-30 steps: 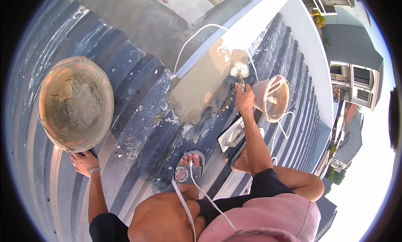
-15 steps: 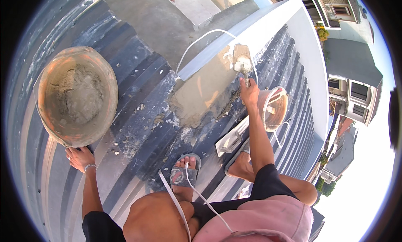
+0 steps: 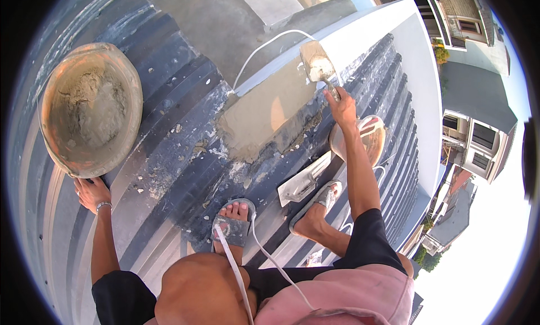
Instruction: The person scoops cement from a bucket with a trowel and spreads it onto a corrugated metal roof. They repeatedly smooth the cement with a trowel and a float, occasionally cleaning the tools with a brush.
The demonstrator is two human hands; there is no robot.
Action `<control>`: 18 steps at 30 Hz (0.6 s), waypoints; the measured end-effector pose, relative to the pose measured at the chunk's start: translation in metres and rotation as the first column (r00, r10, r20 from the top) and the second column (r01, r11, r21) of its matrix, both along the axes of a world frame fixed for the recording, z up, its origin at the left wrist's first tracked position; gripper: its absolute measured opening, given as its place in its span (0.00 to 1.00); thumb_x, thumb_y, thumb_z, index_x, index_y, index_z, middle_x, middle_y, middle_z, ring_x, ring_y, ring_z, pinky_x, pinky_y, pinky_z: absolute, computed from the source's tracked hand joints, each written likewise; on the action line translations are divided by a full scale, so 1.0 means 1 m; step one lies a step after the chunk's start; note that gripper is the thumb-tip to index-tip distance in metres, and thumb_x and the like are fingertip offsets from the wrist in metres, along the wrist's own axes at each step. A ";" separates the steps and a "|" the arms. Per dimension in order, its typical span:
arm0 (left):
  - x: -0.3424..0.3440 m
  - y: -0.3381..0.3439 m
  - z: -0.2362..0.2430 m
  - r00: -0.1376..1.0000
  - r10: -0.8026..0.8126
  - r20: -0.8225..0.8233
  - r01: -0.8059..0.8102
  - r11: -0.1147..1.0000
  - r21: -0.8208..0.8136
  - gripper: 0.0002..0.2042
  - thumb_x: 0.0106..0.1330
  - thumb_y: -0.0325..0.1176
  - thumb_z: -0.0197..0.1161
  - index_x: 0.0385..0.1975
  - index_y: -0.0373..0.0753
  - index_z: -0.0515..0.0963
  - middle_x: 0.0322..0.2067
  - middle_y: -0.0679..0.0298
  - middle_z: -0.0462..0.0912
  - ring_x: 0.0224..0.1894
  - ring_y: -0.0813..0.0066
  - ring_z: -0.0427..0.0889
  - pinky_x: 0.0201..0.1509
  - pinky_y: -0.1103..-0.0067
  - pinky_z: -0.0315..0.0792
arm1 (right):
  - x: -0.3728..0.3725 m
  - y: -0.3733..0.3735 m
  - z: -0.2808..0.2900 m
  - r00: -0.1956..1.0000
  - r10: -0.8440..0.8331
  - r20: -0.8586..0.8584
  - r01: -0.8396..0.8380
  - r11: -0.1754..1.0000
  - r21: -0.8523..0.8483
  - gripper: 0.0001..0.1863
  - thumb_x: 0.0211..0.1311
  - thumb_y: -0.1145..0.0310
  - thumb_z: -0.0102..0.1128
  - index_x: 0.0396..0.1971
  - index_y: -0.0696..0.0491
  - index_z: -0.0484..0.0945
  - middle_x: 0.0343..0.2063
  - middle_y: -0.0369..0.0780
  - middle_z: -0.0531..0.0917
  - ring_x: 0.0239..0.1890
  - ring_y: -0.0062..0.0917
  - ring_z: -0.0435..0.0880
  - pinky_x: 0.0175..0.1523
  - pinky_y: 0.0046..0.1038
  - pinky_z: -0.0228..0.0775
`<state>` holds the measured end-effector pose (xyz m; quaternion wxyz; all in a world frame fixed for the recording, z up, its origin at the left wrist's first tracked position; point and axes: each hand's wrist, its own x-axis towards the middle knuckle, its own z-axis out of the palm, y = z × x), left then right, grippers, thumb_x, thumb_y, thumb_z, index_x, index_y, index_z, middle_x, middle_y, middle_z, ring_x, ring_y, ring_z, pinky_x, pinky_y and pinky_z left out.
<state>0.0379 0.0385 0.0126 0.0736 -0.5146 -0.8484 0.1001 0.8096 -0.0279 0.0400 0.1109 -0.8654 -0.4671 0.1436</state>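
Note:
My right hand (image 3: 343, 105) is closed on the handle of a trowel (image 3: 310, 54), whose blade carries pale mix over the top of a wall edge, at the upper end of a smooth mortar patch (image 3: 259, 121). At the left, a large bucket (image 3: 59, 114) of grey mortar rests on the ribbed roof. My left hand (image 3: 91, 194) lies against the roof just below that bucket, fingers apart, tips partly hidden by its rim. A metal float (image 3: 298, 184) lies beside my feet, and a smaller bucket (image 3: 374, 131) stands behind my right forearm.
Dark ribbed metal sheets (image 3: 169, 156) with scattered debris surround me. A white parapet (image 3: 416, 117) runs along the right, with houses (image 3: 481, 136) beyond it. A grey concrete surface (image 3: 219, 16) lies beyond the roof's edge. White cords loop near the patch and over my lap.
My right hand and trowel have moved upward and right, and the blade has turned over the wall edge. The whole view has shifted slightly; my left hand stays by the bucket.

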 end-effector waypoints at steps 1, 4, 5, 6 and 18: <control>0.000 0.000 -0.003 1.000 -0.003 0.005 0.003 1.000 0.009 0.28 0.77 0.50 0.53 0.73 0.44 0.71 0.73 0.62 0.73 0.74 0.56 0.71 0.73 0.56 0.67 | 0.002 -0.001 0.002 1.000 0.026 -0.012 -0.026 1.000 -0.012 0.30 0.69 0.46 0.71 0.52 0.59 0.85 0.40 0.62 0.88 0.50 0.62 0.87 0.56 0.51 0.79; 0.003 0.002 -0.005 1.000 -0.007 0.020 0.006 1.000 0.016 0.29 0.77 0.50 0.53 0.74 0.45 0.71 0.74 0.62 0.72 0.74 0.55 0.70 0.74 0.56 0.66 | 0.011 -0.005 -0.004 1.000 0.010 0.011 -0.011 0.999 0.051 0.28 0.69 0.46 0.71 0.52 0.58 0.85 0.40 0.61 0.89 0.49 0.62 0.87 0.55 0.50 0.80; 0.005 0.003 -0.003 1.000 -0.003 0.026 0.003 1.000 0.004 0.29 0.77 0.50 0.53 0.74 0.46 0.71 0.74 0.62 0.72 0.74 0.55 0.70 0.74 0.55 0.66 | 0.011 -0.004 -0.003 1.000 0.008 0.006 -0.008 0.999 0.044 0.28 0.68 0.46 0.72 0.52 0.57 0.86 0.39 0.60 0.89 0.49 0.61 0.87 0.55 0.49 0.80; 0.007 0.003 -0.001 0.999 0.000 0.032 0.000 1.000 -0.007 0.28 0.77 0.50 0.53 0.74 0.46 0.71 0.74 0.62 0.72 0.74 0.55 0.70 0.74 0.55 0.66 | 0.012 -0.004 -0.002 1.000 0.005 0.002 -0.006 0.999 0.038 0.28 0.68 0.46 0.72 0.52 0.57 0.86 0.38 0.60 0.89 0.48 0.61 0.88 0.54 0.49 0.80; 0.009 0.003 0.003 0.999 -0.003 0.041 0.002 1.000 0.017 0.25 0.75 0.47 0.55 0.70 0.49 0.73 0.68 0.62 0.76 0.72 0.56 0.72 0.71 0.54 0.68 | 0.000 -0.005 0.000 0.997 0.033 -0.070 -0.033 0.999 -0.001 0.29 0.68 0.46 0.73 0.52 0.59 0.86 0.36 0.61 0.88 0.46 0.60 0.88 0.51 0.49 0.79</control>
